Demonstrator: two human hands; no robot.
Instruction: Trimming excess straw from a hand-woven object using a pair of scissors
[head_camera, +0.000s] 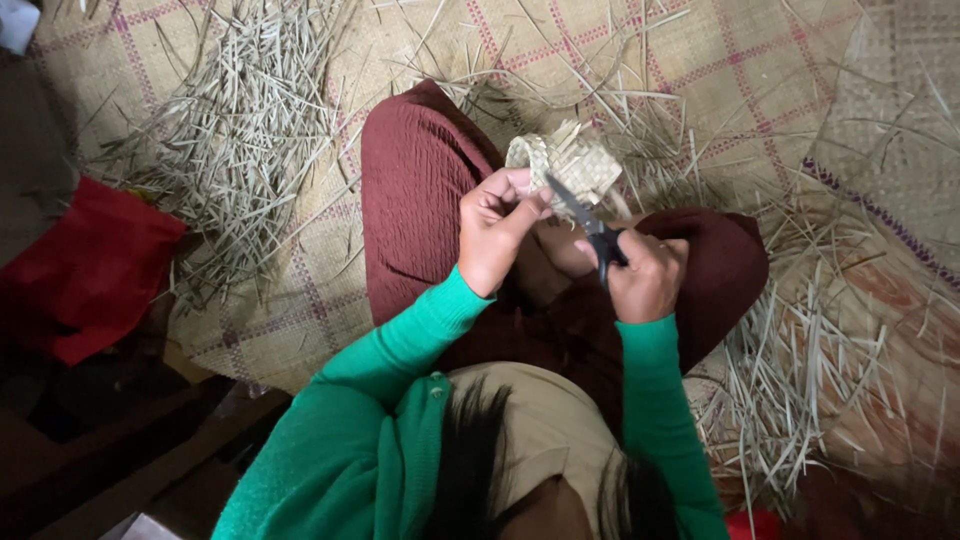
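I sit cross-legged on a woven straw mat (300, 290), my knees in dark red cloth. My left hand (495, 225) grips a small woven straw piece (570, 160) by its near edge, holding it above my lap. My right hand (645, 275) is closed around the handles of black scissors (585, 220). The blades point up and left, their tips against the lower edge of the woven piece. Both sleeves are green.
A heap of loose straw strips (235, 140) lies on the mat to the left, and another heap of strips (800, 370) to the right. A red cloth (90, 270) sits at the left edge. A second mat with a purple border (880, 140) lies at the right.
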